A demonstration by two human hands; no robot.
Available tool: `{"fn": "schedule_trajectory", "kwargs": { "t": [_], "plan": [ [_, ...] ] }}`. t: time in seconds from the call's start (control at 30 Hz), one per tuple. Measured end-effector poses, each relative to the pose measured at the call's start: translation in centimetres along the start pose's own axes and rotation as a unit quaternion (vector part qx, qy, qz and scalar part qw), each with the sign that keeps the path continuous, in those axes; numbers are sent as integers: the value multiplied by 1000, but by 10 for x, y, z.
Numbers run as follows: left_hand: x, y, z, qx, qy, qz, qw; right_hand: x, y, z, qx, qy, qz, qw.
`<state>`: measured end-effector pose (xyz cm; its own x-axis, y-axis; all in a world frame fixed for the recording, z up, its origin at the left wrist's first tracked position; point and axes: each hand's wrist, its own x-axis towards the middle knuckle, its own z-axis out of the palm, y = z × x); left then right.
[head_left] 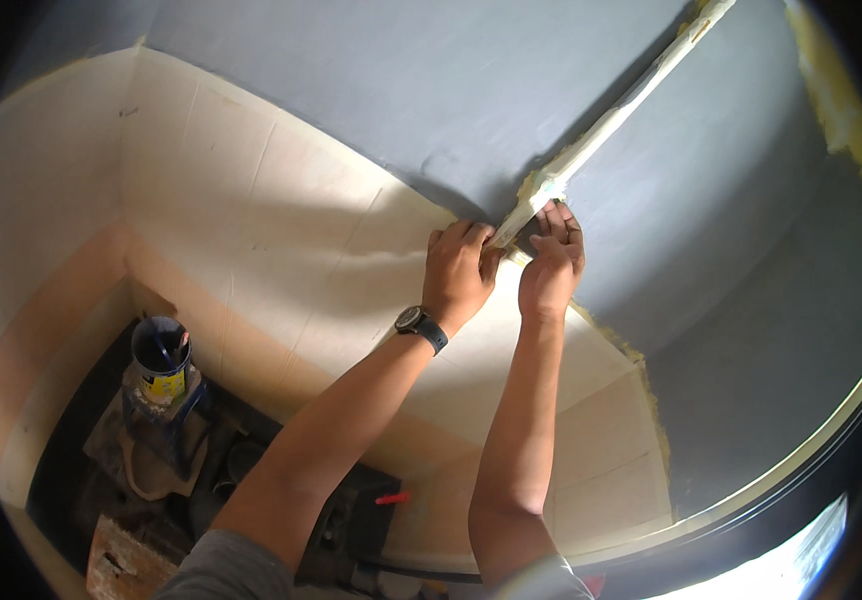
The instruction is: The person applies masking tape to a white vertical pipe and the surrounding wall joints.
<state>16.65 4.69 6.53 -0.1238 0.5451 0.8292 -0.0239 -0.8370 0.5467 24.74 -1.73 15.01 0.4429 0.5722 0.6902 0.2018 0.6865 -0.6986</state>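
Observation:
A long narrow strip wrapped in cream masking tape (616, 120) slants from the upper right down to my hands, in front of a smooth grey panel (351, 80). Curled fingers of my left hand (459, 272), which wears a black watch (419, 325) at the wrist, grip the strip's lower end from the left. On the other side, my right hand (551, 262) is closed, its fingertips pinching the strip's edge just below a crumpled bit of tape. A small dark patch shows between the hands; what it is I cannot make out. Beige masking paper (281, 190) borders the panel behind my wrists.
At the lower left a dark blue can (161, 365) with a yellow label holds thin handles, on a stained board (116, 440). A worn brown piece (126, 562) lies below it. A small red object (392, 498) sits on the dark surface. A curved black-edged frame (751, 520) runs along the lower right.

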Motion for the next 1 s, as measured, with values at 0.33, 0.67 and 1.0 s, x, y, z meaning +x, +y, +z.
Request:
{"fn": "schedule_trajectory", "kwargs": {
  "t": [0.33,0.67,1.0],
  "plan": [
    [3,0,4,-58,31,31,997,5,5,-5,-20,12,-30,999],
    [8,-11,2,-76,1,43,996,-6,15,22,-260,173,-143,939],
    [6,-5,6,-87,33,12,996,9,8,43,-319,186,-91,925]
  ]
}}
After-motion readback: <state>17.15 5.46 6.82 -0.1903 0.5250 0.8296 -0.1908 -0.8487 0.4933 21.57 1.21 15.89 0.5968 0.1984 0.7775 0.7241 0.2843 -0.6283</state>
